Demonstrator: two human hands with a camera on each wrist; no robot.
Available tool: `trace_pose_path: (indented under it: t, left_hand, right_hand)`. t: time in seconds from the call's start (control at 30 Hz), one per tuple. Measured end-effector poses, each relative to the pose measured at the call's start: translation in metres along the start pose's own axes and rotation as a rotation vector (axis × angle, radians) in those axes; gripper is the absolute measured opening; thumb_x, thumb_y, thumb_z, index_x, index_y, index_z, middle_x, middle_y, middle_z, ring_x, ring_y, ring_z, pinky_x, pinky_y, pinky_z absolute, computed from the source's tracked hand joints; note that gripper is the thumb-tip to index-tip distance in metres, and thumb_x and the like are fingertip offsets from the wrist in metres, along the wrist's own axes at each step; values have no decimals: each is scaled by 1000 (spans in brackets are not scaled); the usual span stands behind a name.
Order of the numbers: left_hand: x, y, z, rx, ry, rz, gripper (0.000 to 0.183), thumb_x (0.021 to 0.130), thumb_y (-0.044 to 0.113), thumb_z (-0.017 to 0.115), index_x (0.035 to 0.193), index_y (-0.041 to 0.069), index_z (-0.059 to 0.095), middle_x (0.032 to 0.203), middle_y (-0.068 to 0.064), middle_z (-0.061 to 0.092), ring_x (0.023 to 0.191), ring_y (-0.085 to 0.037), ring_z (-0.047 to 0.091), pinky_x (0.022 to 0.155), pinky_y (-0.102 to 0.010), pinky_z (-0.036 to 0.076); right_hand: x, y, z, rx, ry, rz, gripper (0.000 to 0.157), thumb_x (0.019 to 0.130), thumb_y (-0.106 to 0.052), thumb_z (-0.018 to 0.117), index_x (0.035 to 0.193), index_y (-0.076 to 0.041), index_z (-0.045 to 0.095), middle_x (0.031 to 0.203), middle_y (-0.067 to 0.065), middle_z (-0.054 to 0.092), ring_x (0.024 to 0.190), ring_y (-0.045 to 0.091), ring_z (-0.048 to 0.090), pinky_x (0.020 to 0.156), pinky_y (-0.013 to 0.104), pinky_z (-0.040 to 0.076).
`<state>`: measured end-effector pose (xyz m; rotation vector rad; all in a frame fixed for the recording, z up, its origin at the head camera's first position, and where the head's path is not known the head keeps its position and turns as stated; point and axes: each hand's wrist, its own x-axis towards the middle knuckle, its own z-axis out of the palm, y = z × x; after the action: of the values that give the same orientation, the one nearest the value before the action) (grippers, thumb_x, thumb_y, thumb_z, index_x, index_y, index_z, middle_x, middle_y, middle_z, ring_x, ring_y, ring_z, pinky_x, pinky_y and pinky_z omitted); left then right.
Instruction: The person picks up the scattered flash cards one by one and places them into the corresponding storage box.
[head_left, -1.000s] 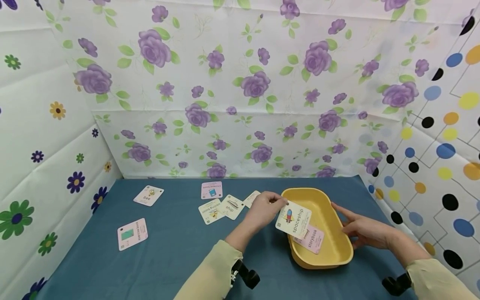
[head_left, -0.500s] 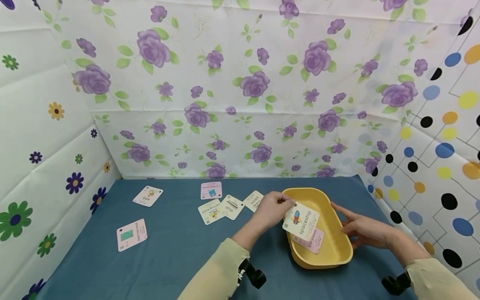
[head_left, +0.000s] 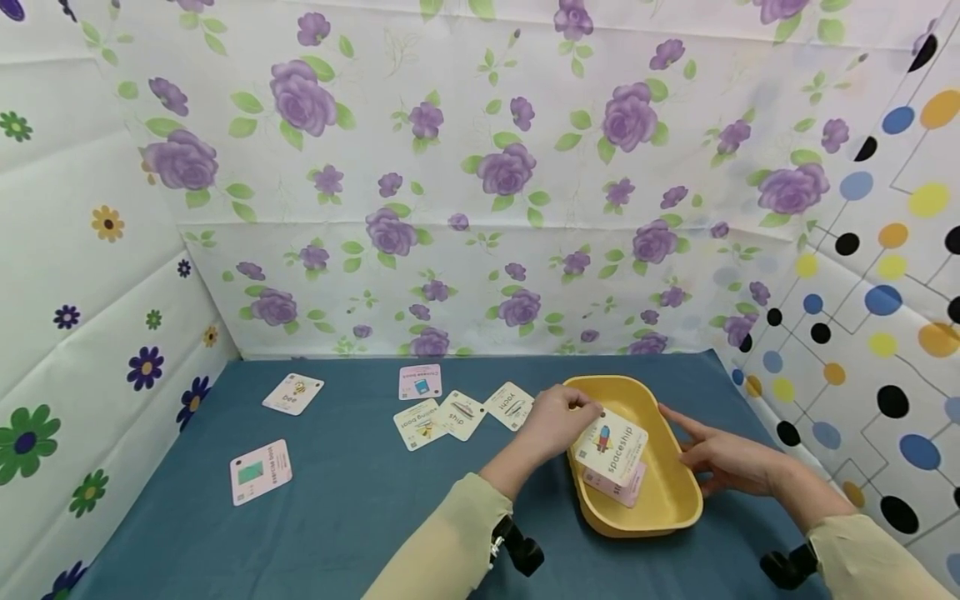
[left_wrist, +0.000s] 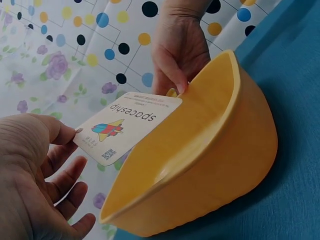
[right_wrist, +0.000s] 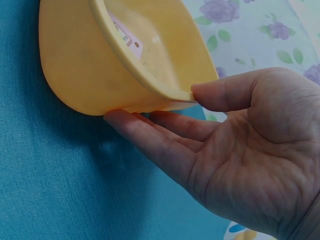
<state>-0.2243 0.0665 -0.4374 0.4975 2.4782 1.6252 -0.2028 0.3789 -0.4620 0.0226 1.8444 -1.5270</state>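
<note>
My left hand (head_left: 553,423) pinches a white card (head_left: 612,447) printed "spaceship" by one corner, between thumb and forefinger. In the left wrist view the card (left_wrist: 127,125) is tilted over the mouth of a yellow plastic basin (left_wrist: 220,165). A pink card (head_left: 624,490) lies inside the basin, partly hidden under the spaceship card in the head view. At the basin's right side is my right hand (head_left: 731,458). The right wrist view shows its thumb on the rim (right_wrist: 165,92) and its fingers against the outer wall below.
On the blue cloth, left of the basin, lie white cards "yacht" (head_left: 512,405), "ship" (head_left: 461,415) and "sailing boat" (head_left: 420,425), with a pink book card (head_left: 420,382) behind. Farther left are a bee card (head_left: 293,394) and a pink exercise book card (head_left: 260,472). Patterned sheets (head_left: 450,167) surround the table.
My left hand has carried the spaceship card rightward, farther over the basin, covering more of the pink card and uncovering the yacht card. The right hand stays at the basin's side.
</note>
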Motion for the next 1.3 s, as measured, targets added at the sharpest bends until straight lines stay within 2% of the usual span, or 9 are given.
trace_pose_path:
  t: [0.2, 0.4, 0.5, 0.57, 0.63, 0.73, 0.97, 1.3]
  left_hand:
    - [2, 2, 7, 77, -11, 13, 18, 97, 32, 69, 87, 23, 80, 84, 12, 63, 71, -10, 54, 57, -26, 44]
    - [2, 2, 16, 143, -36, 43, 18, 96, 29, 69, 87, 21, 82, 79, 16, 65, 68, -5, 56, 58, -23, 47]
    - [1, 3, 20, 216, -40, 73, 19, 96, 30, 68, 88, 22, 83, 81, 17, 66, 75, -4, 57, 65, -22, 49]
    - [-1, 3, 22, 285, -35, 90, 18, 96, 32, 68, 88, 24, 83, 85, 18, 66, 85, -5, 59, 76, -24, 51]
    - [-2, 5, 25, 354, -34, 96, 18, 96, 34, 68, 89, 26, 82, 91, 17, 66, 97, -8, 60, 88, -28, 50]
    - [-5, 8, 29, 444, -42, 96, 17, 97, 36, 68, 87, 29, 80, 97, 14, 64, 108, -13, 58, 96, -35, 48]
    - [-6, 11, 37, 586, -73, 103, 17, 98, 43, 68, 90, 34, 80, 101, 15, 63, 110, -14, 53, 97, -34, 45]
    - [-4, 3, 40, 676, -81, 135, 15, 98, 45, 67, 90, 39, 79, 99, 18, 63, 108, -14, 52, 89, -33, 45]
  right_hand:
    - [1, 0, 1, -3, 8, 7, 94, 102, -12, 58, 164, -36, -9, 162, 37, 12, 125, 41, 58, 89, 59, 54]
    - [1, 1, 1, -2, 7, 7, 95, 102, -12, 58, 164, -36, -9, 163, 36, 11, 126, 42, 57, 89, 59, 54]
    - [1, 1, 1, -4, 10, 6, 94, 102, -11, 58, 164, -36, -9, 162, 37, 9, 127, 42, 56, 89, 59, 54]
    - [0, 1, 2, -5, 11, 4, 94, 102, -11, 58, 164, -36, -9, 162, 37, 8, 128, 42, 56, 89, 59, 54]
    - [0, 1, 2, -5, 10, 2, 94, 102, -12, 58, 164, -36, -9, 162, 38, 9, 127, 42, 56, 89, 59, 54]
    - [0, 1, 2, -3, 2, -2, 94, 102, -11, 57, 164, -35, -9, 162, 37, 10, 126, 42, 57, 89, 59, 54]
    - [0, 1, 0, -2, -7, -13, 94, 102, -11, 57, 164, -36, -9, 162, 37, 13, 126, 42, 58, 89, 60, 54]
    - [1, 3, 0, -9, 17, -11, 95, 101, -11, 59, 164, -36, -8, 161, 36, 16, 125, 42, 58, 89, 60, 54]
